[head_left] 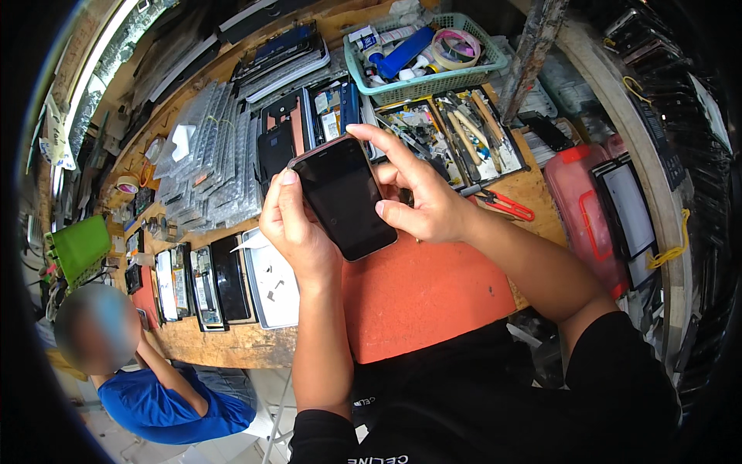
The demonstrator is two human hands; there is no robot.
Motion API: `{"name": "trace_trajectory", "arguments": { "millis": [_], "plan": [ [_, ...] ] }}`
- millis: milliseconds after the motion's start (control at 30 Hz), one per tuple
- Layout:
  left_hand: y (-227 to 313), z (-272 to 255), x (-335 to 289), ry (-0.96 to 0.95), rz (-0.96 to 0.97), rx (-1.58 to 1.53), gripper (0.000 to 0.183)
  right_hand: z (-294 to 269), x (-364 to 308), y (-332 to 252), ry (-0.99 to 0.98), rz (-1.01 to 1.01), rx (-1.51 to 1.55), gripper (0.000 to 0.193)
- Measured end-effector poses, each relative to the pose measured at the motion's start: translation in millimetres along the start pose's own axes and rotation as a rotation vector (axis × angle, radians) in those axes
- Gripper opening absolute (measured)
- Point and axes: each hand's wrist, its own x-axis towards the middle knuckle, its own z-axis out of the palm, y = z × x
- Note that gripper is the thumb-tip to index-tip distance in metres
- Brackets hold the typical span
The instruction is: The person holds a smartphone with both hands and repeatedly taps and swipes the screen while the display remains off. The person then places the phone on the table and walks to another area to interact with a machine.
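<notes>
Between both hands I hold a smartphone with a dark screen, tilted a little above an orange-red work mat. My left hand wraps its left edge, the thumb lying near the upper left corner. My right hand grips the other side: its index finger reaches to the top edge and its thumb rests by the lower right side. Behind the phone lie opened devices with their inner parts showing. Just left of my left forearm is a white tray with small dark pieces in it.
A green basket of tapes and bottles stands at the back, with a tool tray before it. Red-handled pliers lie near my right wrist. Stacked clear plastic trays fill the left. A person in a blue shirt sits lower left.
</notes>
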Motion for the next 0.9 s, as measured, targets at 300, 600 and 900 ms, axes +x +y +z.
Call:
{"name": "trace_trajectory", "arguments": {
  "millis": [300,600,900],
  "plan": [
    [-5.2,-4.3,0.7,0.000,0.008,0.009,0.027,2.7,-1.6,10.3,0.041,-0.041,0.031,0.085],
    [-1.6,-3.5,0.6,-0.016,0.008,0.012,0.027,2.4,-0.1,15.2,0.051,-0.056,-0.005,0.084],
    [-3.0,-2.7,0.4,-0.017,-0.002,0.005,0.027,5.6,-1.6,3.1,0.039,-0.005,-0.050,0.096]
  ]
}}
